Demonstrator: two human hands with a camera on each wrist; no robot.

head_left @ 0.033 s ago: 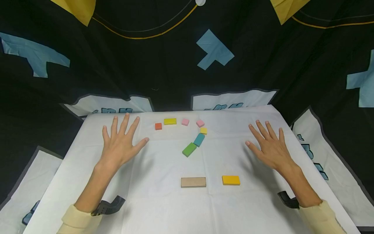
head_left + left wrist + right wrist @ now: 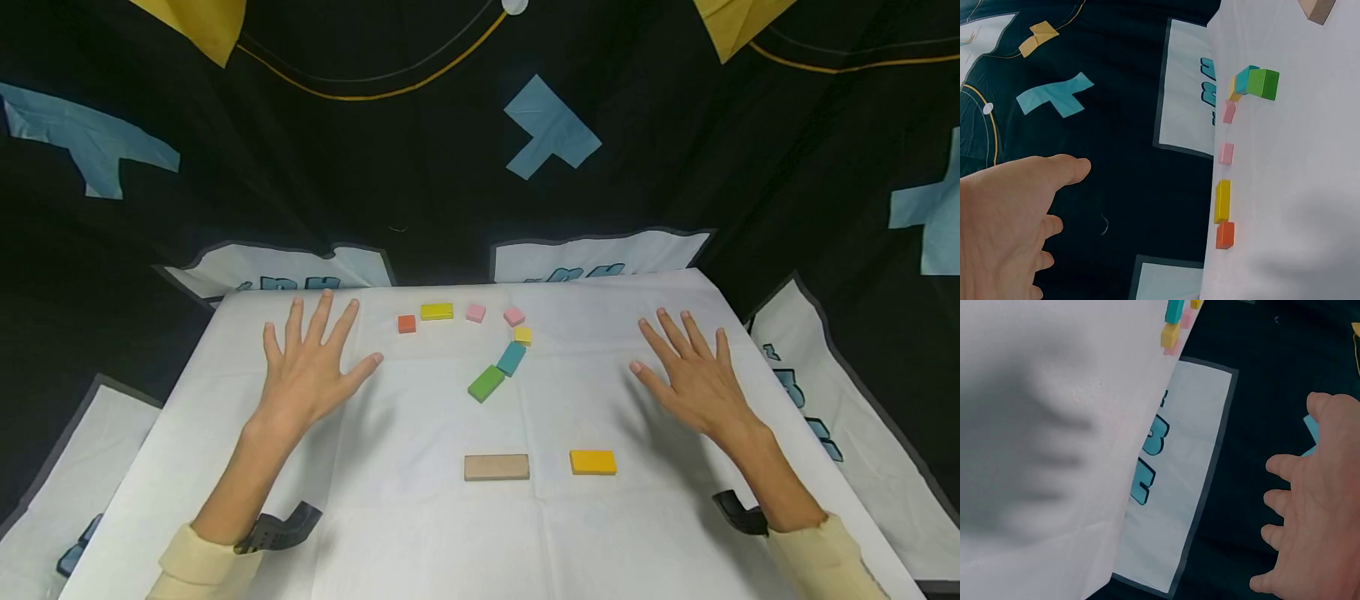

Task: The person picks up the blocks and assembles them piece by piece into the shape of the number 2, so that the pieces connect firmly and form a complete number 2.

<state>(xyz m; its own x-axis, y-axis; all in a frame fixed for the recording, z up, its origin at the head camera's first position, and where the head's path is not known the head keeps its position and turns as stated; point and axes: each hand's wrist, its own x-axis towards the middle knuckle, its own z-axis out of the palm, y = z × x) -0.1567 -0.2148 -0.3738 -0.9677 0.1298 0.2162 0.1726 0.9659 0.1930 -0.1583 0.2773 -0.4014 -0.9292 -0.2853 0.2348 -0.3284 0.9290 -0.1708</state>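
Nearest, on white cloth-covered table (image 2: 420, 542): tan rectangular block (image 2: 496, 467), orange-yellow rectangular block (image 2: 592, 462) apart to its right. Left hand (image 2: 306, 379) and right hand (image 2: 696, 383) raised at either side, empty, fingers straight and spread. Between them, green rectangular block (image 2: 486, 383) just beside teal rectangular block (image 2: 512, 359). Beyond: small yellow block (image 2: 522, 336), small orange-red block (image 2: 407, 324), two pink blocks (image 2: 476, 312), long yellow block (image 2: 437, 312). Farthest, black fabric backdrop (image 2: 442, 175).
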